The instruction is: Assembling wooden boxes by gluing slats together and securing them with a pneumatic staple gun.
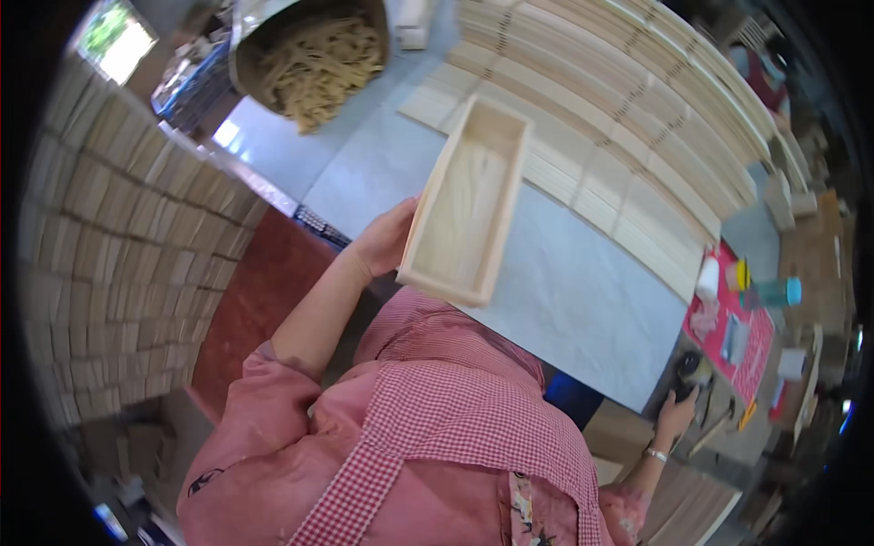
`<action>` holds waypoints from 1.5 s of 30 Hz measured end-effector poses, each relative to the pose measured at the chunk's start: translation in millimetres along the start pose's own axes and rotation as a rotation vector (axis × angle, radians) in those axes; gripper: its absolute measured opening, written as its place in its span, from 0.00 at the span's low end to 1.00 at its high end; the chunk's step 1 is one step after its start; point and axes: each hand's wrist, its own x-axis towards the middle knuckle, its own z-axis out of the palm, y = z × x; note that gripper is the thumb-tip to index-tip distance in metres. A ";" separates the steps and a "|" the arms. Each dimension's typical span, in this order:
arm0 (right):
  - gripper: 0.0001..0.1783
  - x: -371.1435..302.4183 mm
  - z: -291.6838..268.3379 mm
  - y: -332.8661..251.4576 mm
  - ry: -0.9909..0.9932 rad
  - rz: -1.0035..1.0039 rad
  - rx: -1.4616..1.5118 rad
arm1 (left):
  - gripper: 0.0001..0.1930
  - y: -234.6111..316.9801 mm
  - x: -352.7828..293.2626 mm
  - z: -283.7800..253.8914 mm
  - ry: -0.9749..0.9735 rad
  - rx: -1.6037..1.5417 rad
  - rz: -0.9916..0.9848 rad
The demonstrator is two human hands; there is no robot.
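Observation:
An open-topped, pale wooden box (466, 200), long and narrow, is held up tilted over the near side of the table. My left hand (390, 238) grips its left long wall, with the fingers partly hidden behind the box. Far to the right, my right hand (675, 414) is closed around the lower part of a black tool (694, 371) beside the table's corner. The tool looks like a power tool, but its exact kind is too small to make out. A bracelet circles my right wrist.
Rows of pale wooden boards (601, 136) cover the table's far side. A bin of wood strips (319, 68) stands at the far left. Stacked wood pieces (137, 255) form a wall on the left. A pink mat (751, 364) and a teal bottle (774, 292) lie right. Another person (763, 82) is far right.

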 end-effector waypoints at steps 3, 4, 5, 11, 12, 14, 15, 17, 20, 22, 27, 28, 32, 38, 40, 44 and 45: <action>0.36 4.7 -8.5 -24.2 0.036 -0.082 0.031 | 0.22 -13.4 -19.1 -48.1 0.353 0.166 0.018; 0.34 5.9 -10.8 -31.4 0.063 -0.074 0.012 | 0.21 -13.7 -29.2 -60.7 0.474 0.217 0.022; 0.32 11.0 -11.8 -33.3 0.097 -0.065 0.000 | 0.20 -9.2 -39.8 -71.4 0.598 0.264 0.032; 0.26 35.0 15.0 -58.6 0.373 -0.387 0.260 | 0.21 -18.2 -73.9 -17.7 0.218 1.412 0.493; 0.25 33.7 9.5 -68.5 0.412 -0.400 0.276 | 0.19 -24.3 -73.2 -16.6 0.192 1.598 0.485; 0.24 29.3 -1.0 -73.3 0.492 -0.404 0.278 | 0.16 -34.9 -80.0 -9.0 0.359 1.535 0.509; 0.23 24.8 -4.0 -70.2 0.533 -0.387 0.265 | 0.13 -37.0 -83.0 -7.6 0.470 1.442 0.555; 0.22 11.9 -16.3 -75.2 0.498 -0.358 0.314 | 0.12 -47.1 -91.5 -21.3 0.408 1.450 0.483; 0.16 -5.4 -44.8 -98.1 0.371 -0.255 0.411 | 0.10 -56.7 -103.3 -43.8 0.174 1.433 0.259; 0.15 -10.6 -58.8 -113.6 0.382 -0.302 0.426 | 0.07 -42.2 -110.5 -42.9 0.345 1.334 0.499; 0.14 -30.1 -51.6 -103.3 0.304 -0.345 0.417 | 0.13 31.2 -98.2 -55.5 0.544 1.362 0.739; 0.20 -8.9 -16.4 -102.8 0.242 -0.309 0.510 | 0.17 42.4 -108.9 -49.0 0.514 1.397 0.867; 0.25 -10.2 -7.2 -139.4 0.235 -0.237 0.667 | 0.19 13.4 -84.5 -20.2 0.204 1.515 0.891; 0.25 -51.2 -26.7 -156.7 0.181 -0.213 0.742 | 0.18 -22.0 -76.5 8.2 -0.044 1.569 0.609; 0.25 -57.5 -19.8 -162.9 0.121 -0.225 0.767 | 0.16 -15.1 -78.9 2.0 -0.068 1.512 0.460; 0.26 -64.3 1.5 -164.2 0.069 -0.266 0.850 | 0.13 52.8 -132.6 -9.2 0.185 1.413 0.748; 0.26 -62.0 14.2 -170.2 0.064 -0.283 0.889 | 0.13 76.2 -144.4 -20.7 0.287 1.399 0.857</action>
